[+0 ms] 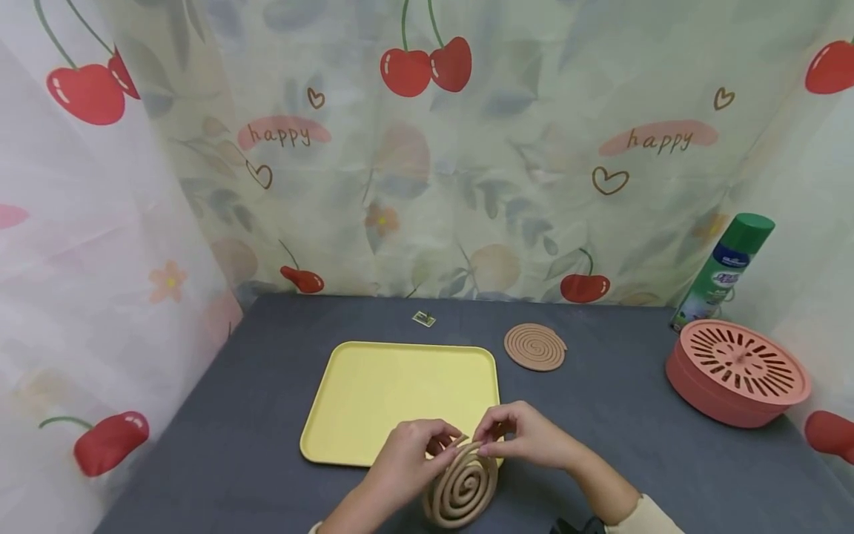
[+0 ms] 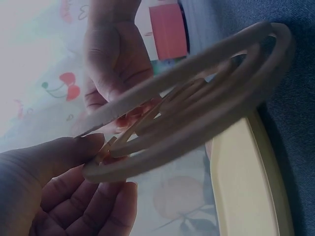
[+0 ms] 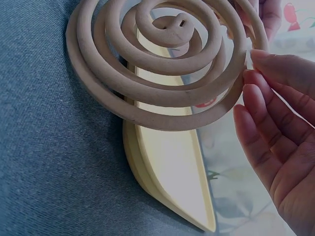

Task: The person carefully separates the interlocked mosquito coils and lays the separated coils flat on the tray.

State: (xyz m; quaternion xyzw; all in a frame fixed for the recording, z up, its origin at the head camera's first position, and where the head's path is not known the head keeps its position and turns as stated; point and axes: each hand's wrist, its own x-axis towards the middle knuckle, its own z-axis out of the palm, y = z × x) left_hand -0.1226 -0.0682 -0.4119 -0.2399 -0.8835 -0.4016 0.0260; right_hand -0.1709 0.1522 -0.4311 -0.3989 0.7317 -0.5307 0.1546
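A tan double mosquito coil (image 3: 162, 123) is held up on its edge, tilted, above the near right corner of the yellow tray (image 1: 400, 393). Its two spirals are partly spread apart, with gaps between the rings in both wrist views. My left hand (image 1: 408, 456) pinches the rim at the coil's upper left, thumb against fingers. On the other side of the rim, my right hand (image 1: 527, 437) pinches the coil with thumb and forefinger. A second, flat mosquito coil (image 1: 535, 346) lies on the dark table right of the tray.
At right sits a round pink coil holder (image 1: 740, 371) with a slotted lid. Behind it a green spray can (image 1: 723, 271) leans at the table's back corner. A small metal coil stand (image 1: 424, 319) lies behind the tray. Printed curtains (image 1: 427, 185) enclose the dark table (image 1: 253, 415).
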